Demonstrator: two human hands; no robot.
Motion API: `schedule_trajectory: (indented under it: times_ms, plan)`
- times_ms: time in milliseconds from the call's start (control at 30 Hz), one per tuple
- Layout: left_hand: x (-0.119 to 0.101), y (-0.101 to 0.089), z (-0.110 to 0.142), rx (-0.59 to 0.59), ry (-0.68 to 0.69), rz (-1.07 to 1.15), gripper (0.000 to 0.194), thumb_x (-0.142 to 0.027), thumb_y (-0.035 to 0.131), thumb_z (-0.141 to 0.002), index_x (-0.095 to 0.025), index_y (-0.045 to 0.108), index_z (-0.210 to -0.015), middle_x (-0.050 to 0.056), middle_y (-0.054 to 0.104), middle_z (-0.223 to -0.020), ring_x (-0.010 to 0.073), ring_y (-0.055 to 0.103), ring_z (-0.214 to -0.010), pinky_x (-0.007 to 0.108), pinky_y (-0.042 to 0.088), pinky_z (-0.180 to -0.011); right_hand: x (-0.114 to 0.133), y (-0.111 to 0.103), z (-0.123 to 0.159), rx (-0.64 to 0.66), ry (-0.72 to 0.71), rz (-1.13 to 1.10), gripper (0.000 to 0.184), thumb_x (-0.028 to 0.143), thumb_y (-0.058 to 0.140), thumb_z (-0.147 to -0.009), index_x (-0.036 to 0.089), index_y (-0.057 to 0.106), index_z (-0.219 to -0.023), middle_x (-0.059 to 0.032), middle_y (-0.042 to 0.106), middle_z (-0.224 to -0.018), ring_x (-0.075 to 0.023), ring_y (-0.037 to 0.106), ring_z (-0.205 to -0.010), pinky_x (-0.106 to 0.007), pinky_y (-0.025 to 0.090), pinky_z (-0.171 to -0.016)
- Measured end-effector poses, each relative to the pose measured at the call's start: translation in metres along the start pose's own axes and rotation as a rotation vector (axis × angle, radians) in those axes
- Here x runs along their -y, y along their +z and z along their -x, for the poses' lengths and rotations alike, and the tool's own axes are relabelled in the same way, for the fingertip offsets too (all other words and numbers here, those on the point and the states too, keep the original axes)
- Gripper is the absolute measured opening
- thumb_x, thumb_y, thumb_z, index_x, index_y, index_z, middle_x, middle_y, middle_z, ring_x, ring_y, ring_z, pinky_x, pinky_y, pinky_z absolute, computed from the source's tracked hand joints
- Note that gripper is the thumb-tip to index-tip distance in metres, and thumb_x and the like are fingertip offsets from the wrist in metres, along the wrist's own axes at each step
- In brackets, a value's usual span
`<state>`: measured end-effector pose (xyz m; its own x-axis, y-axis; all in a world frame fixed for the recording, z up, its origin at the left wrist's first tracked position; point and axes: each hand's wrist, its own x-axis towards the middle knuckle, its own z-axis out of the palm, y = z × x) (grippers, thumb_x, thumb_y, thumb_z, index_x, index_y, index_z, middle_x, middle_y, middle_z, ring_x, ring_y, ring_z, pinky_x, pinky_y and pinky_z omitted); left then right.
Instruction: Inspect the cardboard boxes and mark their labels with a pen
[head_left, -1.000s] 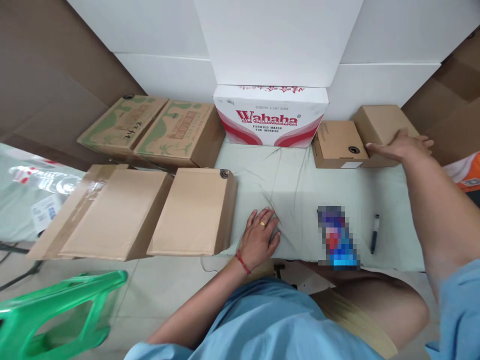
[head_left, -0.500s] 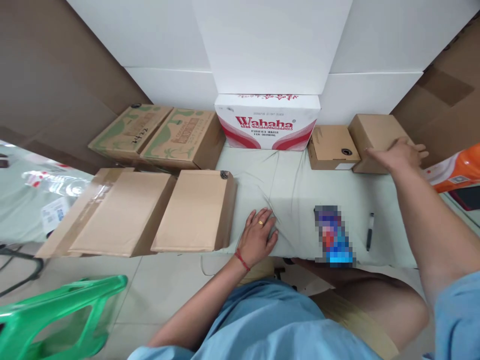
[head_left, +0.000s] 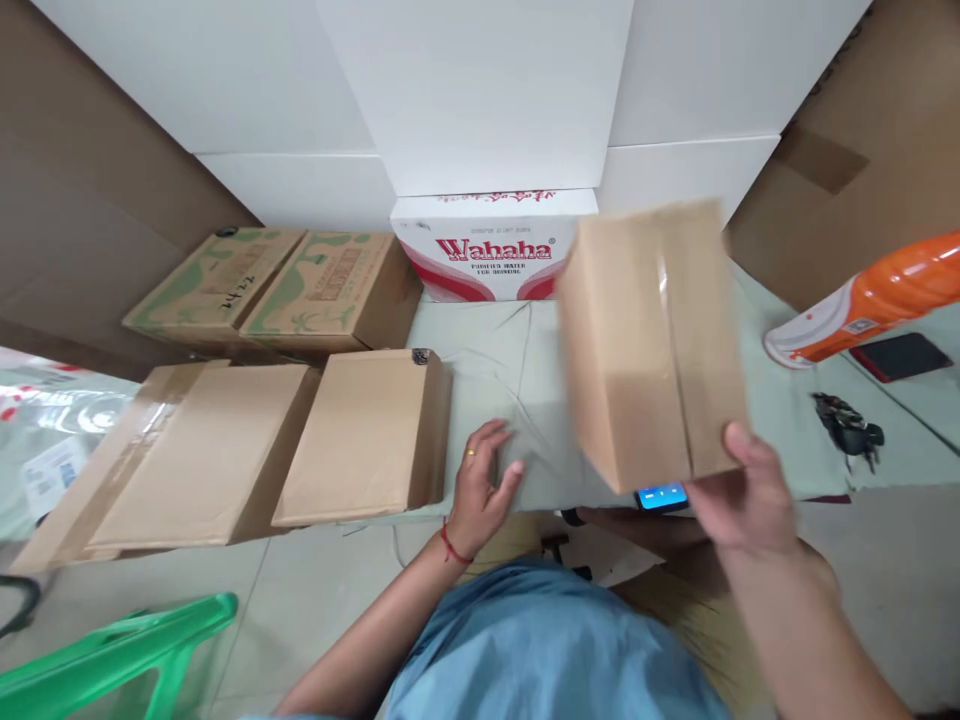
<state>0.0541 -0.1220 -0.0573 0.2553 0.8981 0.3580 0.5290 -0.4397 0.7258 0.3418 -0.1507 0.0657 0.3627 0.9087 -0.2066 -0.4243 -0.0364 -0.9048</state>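
My right hand (head_left: 742, 485) grips the near end of a plain brown cardboard box (head_left: 649, 335) and holds it up in the air over the right part of the table; the box is blurred by motion. It hides most of a phone (head_left: 660, 495), whose lit screen edge shows under it. My left hand (head_left: 484, 478) hovers just above the pale green tablecloth (head_left: 495, 370) with fingers loosely curled and apart, holding nothing. It is just right of a flat brown carton (head_left: 356, 435).
A larger taped carton (head_left: 191, 455) lies at the left. Two green-printed cartons (head_left: 270, 285) and a red-and-white Wahaha box (head_left: 491, 255) stand at the back. An orange bottle (head_left: 862, 305), dark phone (head_left: 900, 355) and keys (head_left: 847, 425) lie at the right. A green stool (head_left: 112, 655) is lower left.
My right hand took the far-right brown box from the back of the table and has lifted it toward me. My left hand rose slightly off the cloth. The view shifted right.
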Motion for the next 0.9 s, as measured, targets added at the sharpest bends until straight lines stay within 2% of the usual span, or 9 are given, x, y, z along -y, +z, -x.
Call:
schedule_trajectory:
  times_ms: [100,167,300,433,533,633,767,833,900]
  plan:
    - [-0.022,-0.023,0.011,-0.080,-0.131,0.346,0.046,-0.047,0.040,-0.116,-0.023,0.057,-0.151,0.017,0.059,-0.154,0.0306,0.059,-0.146,0.047,0.054,-0.117,-0.048,0.015,0.026,0.061,0.413,-0.193,0.059,0.070,0.087,-0.076,0.030,0.078,-0.118,-0.0076,0.084,-0.119,-0.0355,0.078,-0.109,-0.060,0.066,-0.095]
    - [-0.034,-0.036,0.016,-0.126,-0.235,0.447,0.049,-0.051,0.041,-0.116,-0.024,0.058,-0.153,0.015,0.061,-0.154,0.0311,0.058,-0.145,0.047,0.050,-0.120,-0.073,0.020,0.033,0.095,0.546,-0.166,0.061,0.071,0.089,-0.075,0.028,0.080,-0.117,-0.0083,0.084,-0.121,-0.0353,0.079,-0.108,-0.058,0.068,-0.090]
    - [-0.041,-0.047,0.020,-0.137,-0.453,0.464,0.053,-0.057,0.061,-0.108,-0.024,0.059,-0.150,0.012,0.068,-0.149,0.0309,0.065,-0.138,0.045,0.052,-0.118,-0.099,0.018,0.034,0.086,0.516,0.005,0.054,0.063,0.097,-0.070,0.027,0.084,-0.108,-0.0086,0.084,-0.119,-0.0318,0.078,-0.106,-0.045,0.069,-0.079]
    - [-0.040,-0.044,0.025,-0.073,-0.480,0.584,0.063,-0.058,0.071,-0.102,-0.024,0.059,-0.153,0.013,0.066,-0.156,0.0332,0.064,-0.144,0.046,0.054,-0.119,-0.104,0.009,0.033,0.020,0.475,0.124,0.063,0.062,0.097,-0.068,0.031,0.081,-0.120,-0.0081,0.081,-0.131,-0.0341,0.077,-0.117,-0.043,0.068,-0.078]
    - [-0.042,-0.040,0.031,-0.034,-0.409,0.597,0.062,-0.050,0.074,-0.102,-0.028,0.058,-0.158,0.012,0.062,-0.162,0.0336,0.063,-0.147,0.047,0.055,-0.120,-0.104,0.003,0.036,-0.019,0.412,0.113,0.066,0.061,0.096,-0.071,0.034,0.078,-0.128,-0.0060,0.076,-0.144,-0.0360,0.071,-0.134,-0.048,0.067,-0.094]
    - [-0.047,-0.042,0.034,-0.006,-0.164,0.451,0.067,-0.039,0.078,-0.101,-0.033,0.054,-0.163,0.013,0.060,-0.165,0.0340,0.059,-0.152,0.050,0.051,-0.124,-0.104,-0.001,0.042,-0.058,0.378,0.013,0.060,0.067,0.091,-0.075,0.033,0.080,-0.122,-0.0047,0.080,-0.138,-0.0364,0.070,-0.136,-0.051,0.063,-0.105]
    - [-0.059,-0.050,0.031,-0.038,0.248,0.176,0.078,-0.030,0.080,-0.099,-0.036,0.046,-0.169,0.016,0.056,-0.165,0.0341,0.056,-0.151,0.054,0.051,-0.122,-0.104,-0.009,0.045,-0.078,0.320,-0.019,0.052,0.071,0.089,-0.075,0.032,0.081,-0.107,-0.0048,0.085,-0.120,-0.0348,0.073,-0.126,-0.050,0.063,-0.101]
    - [-0.066,-0.054,0.029,-0.114,0.313,0.051,0.077,-0.022,0.080,-0.097,-0.040,0.052,-0.166,0.013,0.059,-0.158,0.0325,0.058,-0.142,0.052,0.053,-0.116,-0.104,-0.014,0.043,-0.044,0.310,0.018,0.043,0.066,0.091,-0.076,0.032,0.080,-0.101,-0.0042,0.086,-0.110,-0.0332,0.076,-0.115,-0.047,0.065,-0.093]
    - [-0.073,-0.057,0.027,-0.172,0.306,-0.029,0.077,-0.012,0.078,-0.094,-0.045,0.058,-0.161,0.010,0.065,-0.145,0.0298,0.060,-0.130,0.047,0.056,-0.109,-0.102,-0.017,0.042,0.031,0.308,0.058,0.037,0.061,0.091,-0.079,0.032,0.079,-0.098,-0.0039,0.085,-0.101,-0.0326,0.077,-0.103,-0.047,0.067,-0.085]
